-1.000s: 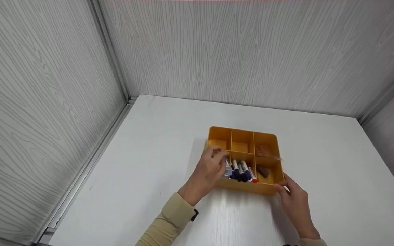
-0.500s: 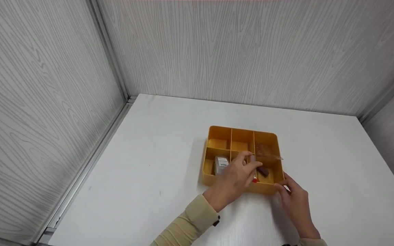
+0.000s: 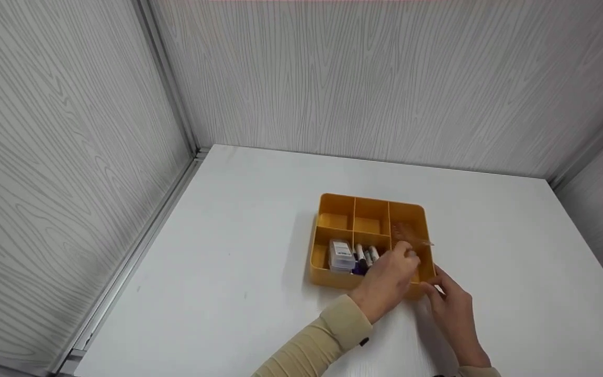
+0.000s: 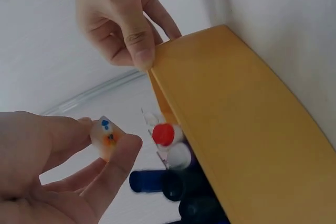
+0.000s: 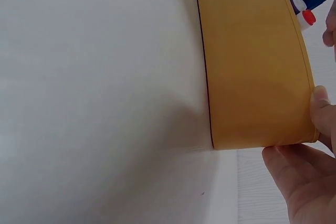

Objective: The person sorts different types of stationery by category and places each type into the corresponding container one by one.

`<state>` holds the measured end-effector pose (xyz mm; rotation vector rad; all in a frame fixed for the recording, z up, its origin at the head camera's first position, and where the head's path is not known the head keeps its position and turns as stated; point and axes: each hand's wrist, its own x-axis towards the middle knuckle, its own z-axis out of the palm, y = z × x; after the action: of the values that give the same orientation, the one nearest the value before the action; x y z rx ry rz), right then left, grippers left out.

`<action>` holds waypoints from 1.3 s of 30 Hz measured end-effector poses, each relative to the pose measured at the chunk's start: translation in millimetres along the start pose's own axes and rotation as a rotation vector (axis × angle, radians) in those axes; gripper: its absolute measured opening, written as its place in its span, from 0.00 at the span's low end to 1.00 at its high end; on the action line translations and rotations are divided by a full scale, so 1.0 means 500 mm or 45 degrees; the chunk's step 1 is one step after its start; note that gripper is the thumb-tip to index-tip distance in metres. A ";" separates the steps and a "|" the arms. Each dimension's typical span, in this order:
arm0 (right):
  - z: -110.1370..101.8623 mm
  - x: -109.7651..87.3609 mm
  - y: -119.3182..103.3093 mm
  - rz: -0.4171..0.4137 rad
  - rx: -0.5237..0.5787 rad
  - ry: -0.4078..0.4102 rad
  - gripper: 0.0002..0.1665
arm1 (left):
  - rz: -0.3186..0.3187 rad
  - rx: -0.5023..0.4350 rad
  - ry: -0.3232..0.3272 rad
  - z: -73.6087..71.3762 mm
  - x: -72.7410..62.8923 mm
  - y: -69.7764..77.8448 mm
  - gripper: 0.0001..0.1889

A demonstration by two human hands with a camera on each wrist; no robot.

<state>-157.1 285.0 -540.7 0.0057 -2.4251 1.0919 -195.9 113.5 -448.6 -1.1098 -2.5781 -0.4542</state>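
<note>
An orange tray [image 3: 369,199] with several compartments sits on the white table. My left hand [image 3: 393,275] hovers over its front right compartment and pinches a small pale piece [image 4: 106,134] with blue and orange marks between thumb and finger. My right hand [image 3: 450,303] grips the tray's front right corner, thumb [image 4: 139,51] on the rim. Markers [image 3: 365,257] with blue caps and one red cap [image 4: 164,135] lie in the front middle compartment. A white box [image 3: 341,255] lies in the front left one.
Brownish items [image 3: 405,233] lie in the tray's right compartment, and the back compartments look bare. Grey wood-grain walls close in the table [image 3: 238,251] at the back and on both sides. The tray's outer wall [image 5: 247,61] fills the right wrist view.
My left hand has moved right, from the front left compartment across the markers to the front right one. The white box now lies uncovered. The right hand has stayed on the corner.
</note>
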 end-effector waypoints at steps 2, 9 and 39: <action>0.000 -0.001 -0.001 0.005 -0.002 -0.001 0.06 | -0.014 0.055 -0.032 0.010 0.006 0.007 0.06; -0.002 -0.001 -0.003 0.056 -0.021 -0.026 0.07 | -0.057 0.148 -0.177 0.049 0.023 0.026 0.09; -0.002 -0.002 -0.004 0.043 -0.006 0.008 0.06 | -0.103 0.024 -0.535 0.070 0.091 0.033 0.06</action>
<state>-155.3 284.1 -539.0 -0.0408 -2.4307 1.0993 -218.7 167.3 -459.8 -1.2052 -2.9888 -0.2316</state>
